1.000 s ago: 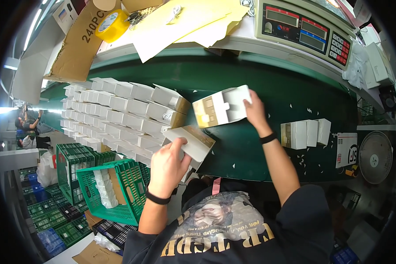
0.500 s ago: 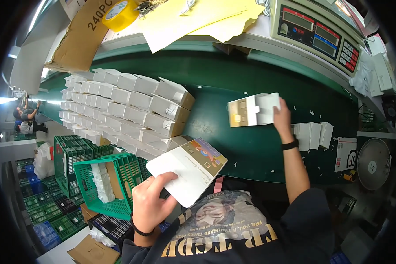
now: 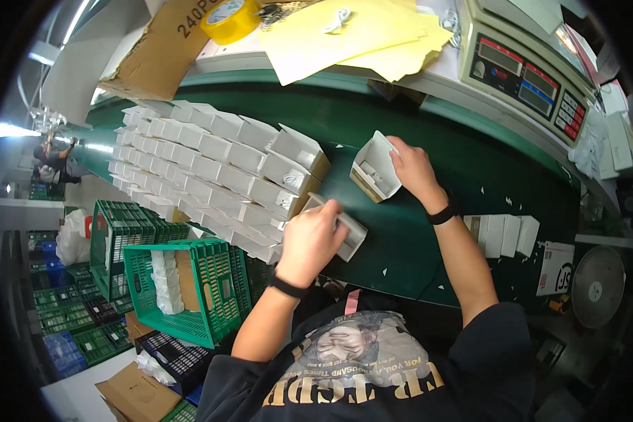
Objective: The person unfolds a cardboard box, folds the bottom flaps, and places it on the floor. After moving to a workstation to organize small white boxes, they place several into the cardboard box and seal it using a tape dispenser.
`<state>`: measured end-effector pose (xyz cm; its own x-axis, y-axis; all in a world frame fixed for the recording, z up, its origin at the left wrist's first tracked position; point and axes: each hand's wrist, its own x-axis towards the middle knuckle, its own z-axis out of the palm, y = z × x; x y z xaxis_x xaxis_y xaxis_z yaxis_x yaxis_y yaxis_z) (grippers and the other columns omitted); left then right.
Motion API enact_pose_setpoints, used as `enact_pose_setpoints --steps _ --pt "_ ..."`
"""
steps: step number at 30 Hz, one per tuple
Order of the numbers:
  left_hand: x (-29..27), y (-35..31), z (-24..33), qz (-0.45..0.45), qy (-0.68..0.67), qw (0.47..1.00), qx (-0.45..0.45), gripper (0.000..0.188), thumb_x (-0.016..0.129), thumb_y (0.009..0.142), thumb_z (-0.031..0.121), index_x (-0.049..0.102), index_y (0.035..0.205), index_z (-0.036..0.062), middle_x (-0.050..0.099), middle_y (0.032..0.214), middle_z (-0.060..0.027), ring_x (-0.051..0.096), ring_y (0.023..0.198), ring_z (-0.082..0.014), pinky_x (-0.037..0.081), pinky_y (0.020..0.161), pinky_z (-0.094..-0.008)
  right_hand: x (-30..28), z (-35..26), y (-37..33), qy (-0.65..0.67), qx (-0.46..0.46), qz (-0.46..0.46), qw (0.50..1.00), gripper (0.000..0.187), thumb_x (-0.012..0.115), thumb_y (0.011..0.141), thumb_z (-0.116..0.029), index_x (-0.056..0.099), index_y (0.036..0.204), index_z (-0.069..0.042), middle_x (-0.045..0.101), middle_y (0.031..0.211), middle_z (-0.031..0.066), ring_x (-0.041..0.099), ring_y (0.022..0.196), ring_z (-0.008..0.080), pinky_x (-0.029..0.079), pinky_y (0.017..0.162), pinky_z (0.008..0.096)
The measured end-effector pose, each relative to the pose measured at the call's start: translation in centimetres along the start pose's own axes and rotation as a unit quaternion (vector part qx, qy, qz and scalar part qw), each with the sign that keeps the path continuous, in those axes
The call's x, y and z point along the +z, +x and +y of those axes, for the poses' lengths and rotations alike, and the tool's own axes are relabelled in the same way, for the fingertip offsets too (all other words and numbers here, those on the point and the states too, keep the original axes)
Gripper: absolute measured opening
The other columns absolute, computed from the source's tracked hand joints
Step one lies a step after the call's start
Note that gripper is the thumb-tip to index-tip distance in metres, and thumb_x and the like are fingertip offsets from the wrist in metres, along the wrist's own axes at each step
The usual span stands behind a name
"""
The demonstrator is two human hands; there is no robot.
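Observation:
My right hand (image 3: 415,171) grips the raised flap of a small open carton (image 3: 374,171), tilted so its white inside faces up. My left hand (image 3: 309,239) is closed on another small open carton (image 3: 349,238) beside the near right corner of the rows; my fingers hide part of it. Left of both hands, several rows of open white cartons (image 3: 211,165) with raised flaps stand packed together. A coiled white cable (image 3: 293,178) shows in one of them.
Several white boxes (image 3: 508,235) lie to the right on the green work surface (image 3: 401,260). Behind it, a shelf holds yellow sheets (image 3: 359,42), a yellow tape roll (image 3: 230,21) and a scale (image 3: 520,77). Green crates (image 3: 211,281) stand at left; a fan (image 3: 598,287) is at right.
My right hand has moved left and tilted its carton upright. The flat box in my left hand is out of sight; that hand has moved up and right to an open carton.

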<state>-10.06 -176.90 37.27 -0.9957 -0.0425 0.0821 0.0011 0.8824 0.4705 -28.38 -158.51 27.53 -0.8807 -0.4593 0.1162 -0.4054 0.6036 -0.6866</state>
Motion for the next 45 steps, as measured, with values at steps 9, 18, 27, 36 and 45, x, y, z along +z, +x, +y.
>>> enact_pose_setpoints --steps 9,18,27,36,45 --pt "8.0 0.0 -5.1 -0.052 0.08 0.991 -0.094 0.027 0.068 0.078 0.017 0.059 0.099 0.0035 0.066 0.077 -0.0153 0.066 0.072 -0.036 0.054 0.065 -0.0457 6.6 -3.3 -0.5 0.027 -0.05 -0.049 0.997 0.027 0.058 0.09 -0.009 0.061 0.116 -0.004 0.066 0.088 0.0253 0.064 0.084 0.0439 0.052 0.072 0.0513" --pt "1.9 -8.4 -5.7 0.094 -0.072 0.981 -0.156 0.021 0.063 0.087 0.011 0.064 0.105 -0.0001 0.068 0.092 -0.016 0.069 0.08 -0.0256 0.055 0.074 -0.0328 10.0 -3.9 0.0 0.155 -0.086 -0.173 0.969 0.035 0.065 0.092 -0.019 0.061 0.121 0.0 0.068 0.109 0.0201 0.066 0.097 0.0331 0.052 0.088 0.039" --pt "6.2 -30.5 -14.5 -0.056 -0.266 0.811 -0.518 0.012 0.058 0.094 0.008 0.064 0.093 -0.002 0.066 0.076 -0.0057 0.061 0.066 -0.0108 0.05 0.064 -0.0261 1.1 16.4 19.4 -0.201 -0.16 0.264 0.93 0.046 0.064 0.091 -0.039 0.064 0.116 -0.001 0.065 0.116 0.0181 0.061 0.108 0.0345 0.046 0.093 0.0432" --pt "9.5 -30.0 -13.2 -0.106 -0.294 0.812 -0.493 0.014 0.058 0.095 0.009 0.065 0.1 -0.0025 0.068 0.081 -0.0075 0.064 0.074 -0.012 0.051 0.069 -0.0264 1.3 15.2 23.8 -0.286 -0.122 0.159 0.937 0.046 0.063 0.088 -0.043 0.066 0.114 -0.006 0.068 0.105 0.0191 0.063 0.095 0.0415 0.049 0.085 0.0481" --pt "13.8 -27.7 -15.6 0.072 -0.586 0.578 -0.564 0.029 0.053 0.101 0.024 0.058 0.121 0.0037 0.068 0.111 -0.0027 0.065 0.093 -0.0169 0.053 0.086 -0.0315 -2.0 4.2 10.9 0.016 -0.125 -0.181 0.975 0.019 0.053 0.07 0.01 0.059 0.084 -0.002 0.068 0.092 0.0067 0.065 0.087 0.0213 0.049 0.071 0.0305"
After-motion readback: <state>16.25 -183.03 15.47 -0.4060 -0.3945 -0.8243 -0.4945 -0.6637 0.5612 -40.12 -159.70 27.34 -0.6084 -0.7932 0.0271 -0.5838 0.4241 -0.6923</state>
